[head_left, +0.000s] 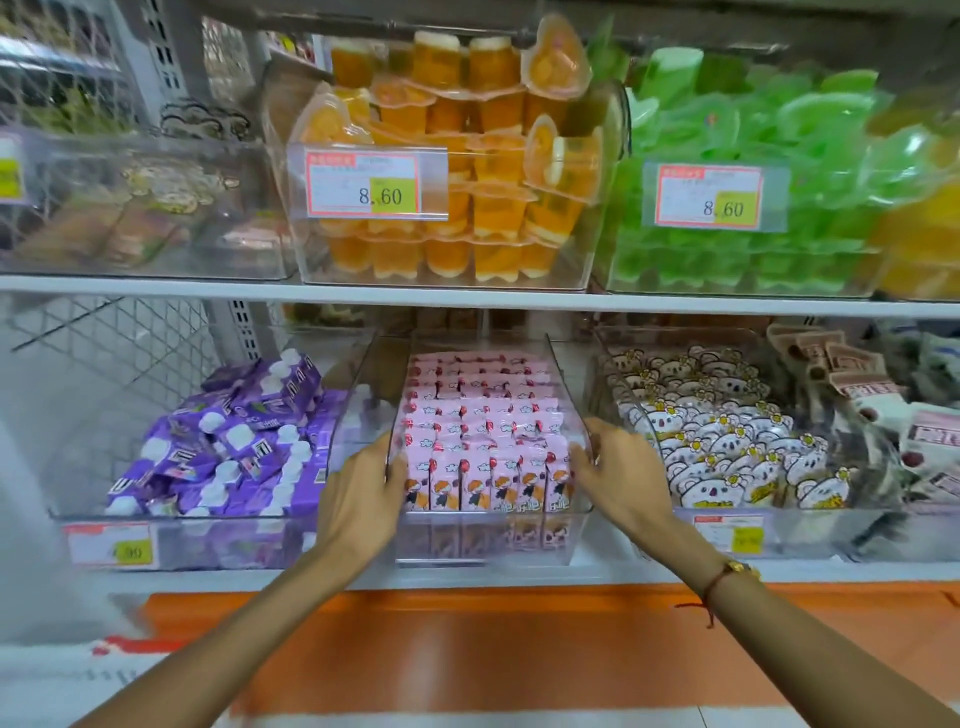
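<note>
I had both hands on the clear bin (566, 384) of pink packets (483, 415), which sat mid-row on the lower shelf (519, 574), between the purple packets (223, 447) and the koala packets (727, 436). My left hand (363, 493) gripped its left wall, fingers curled round the edge (near the front corner); my right hand (621, 478) gripped the right wall likewise.

1. The clear bin (563, 379) is transparent hard plastic, smooth and glossy, with glints along its edges.
2. The pink pouches (483, 415) are shiny printed plastic film.
3. The purple pouches (234, 441) are glossy film with matt white caps.
4. The shelf (467, 299) looks like smooth white-painted metal.
5. The price tag (363, 184) is matt paper behind clear plastic.
6. The orange surface (467, 649) is smooth and reflective.
</note>
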